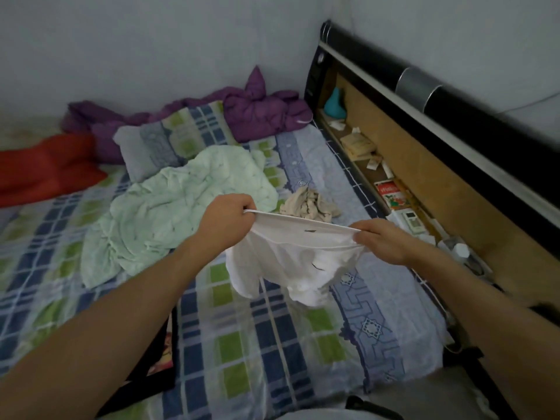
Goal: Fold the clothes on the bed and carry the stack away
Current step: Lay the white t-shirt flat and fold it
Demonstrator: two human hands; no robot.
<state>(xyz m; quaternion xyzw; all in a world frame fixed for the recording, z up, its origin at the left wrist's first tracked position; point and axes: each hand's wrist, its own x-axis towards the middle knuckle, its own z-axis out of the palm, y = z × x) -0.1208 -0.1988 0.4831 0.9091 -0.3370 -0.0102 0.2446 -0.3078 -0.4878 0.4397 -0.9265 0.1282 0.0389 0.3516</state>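
1. The left hand (226, 211) and the right hand (382, 239) each pinch one end of the top edge of a white garment (298, 262), both grips closed on the cloth
2. The garment hangs stretched between them, above the checked bed (257, 344)
3. Behind it on the bed lie a light green garment (181, 213) and a small beige cloth (309, 205)

Single head-worn wide-angle view, forward and downward over the bed (272, 359), close above outstretched forearms.
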